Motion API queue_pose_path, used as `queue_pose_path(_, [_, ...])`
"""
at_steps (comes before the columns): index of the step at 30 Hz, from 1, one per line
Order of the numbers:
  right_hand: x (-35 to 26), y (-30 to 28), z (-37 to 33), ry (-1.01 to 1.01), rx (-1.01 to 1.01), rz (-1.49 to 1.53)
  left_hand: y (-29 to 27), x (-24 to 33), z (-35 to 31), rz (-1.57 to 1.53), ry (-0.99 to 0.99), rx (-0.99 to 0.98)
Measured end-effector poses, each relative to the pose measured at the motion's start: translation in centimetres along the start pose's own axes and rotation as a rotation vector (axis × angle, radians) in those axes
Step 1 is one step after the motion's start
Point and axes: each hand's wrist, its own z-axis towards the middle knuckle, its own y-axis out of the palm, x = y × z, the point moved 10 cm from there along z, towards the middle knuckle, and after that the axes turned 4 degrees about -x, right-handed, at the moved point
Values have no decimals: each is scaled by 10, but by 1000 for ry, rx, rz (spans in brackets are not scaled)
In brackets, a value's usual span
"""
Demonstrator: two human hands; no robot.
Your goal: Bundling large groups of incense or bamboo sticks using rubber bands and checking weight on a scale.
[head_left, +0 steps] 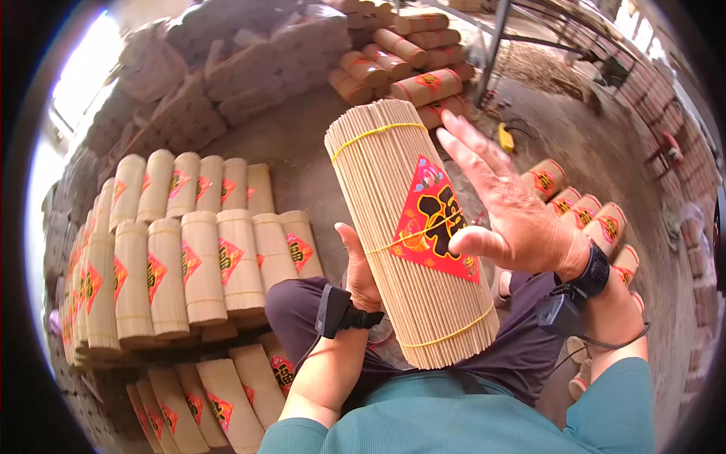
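In front of my lap, a thick round bundle of thin tan sticks (370, 204) leans to the left at its top. Yellow bands circle it at the top, middle and bottom, and a red diamond label (435, 227) with dark characters covers its face. My left hand (363, 268) supports the bundle from its left side, thumb raised, the other fingers hidden behind it. Over the right side of the bundle, my right hand (507, 216) is open with fingers spread. Its thumb tip lies over the label; whether it touches is hard to tell.
Rows of similar bundles (200, 265) stand stacked at the left, more lying below them. A pile of bundles (427, 87) is at the far middle, others (586, 212) at the right. Wrapped white packages (280, 68) line the back. A yellow object (506, 138) lies on the floor.
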Motion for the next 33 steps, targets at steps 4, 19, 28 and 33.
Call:
queue_pose_path(4, [-19,11,-2,-118,-29,-197,-19,-37,25,88,-18,107])
queue_pose_path(19, [74,81,-70,191,-38,-55,-52,-100,40,-654,78,-208])
queue_pose_path(28, [-4,33,-33,-96,19,-234,-30,-85,28,-77,28,7])
queue_pose_path(33, [-3,69,-37,-135,-145,-191,-22,-93,17,-51,-50,-28])
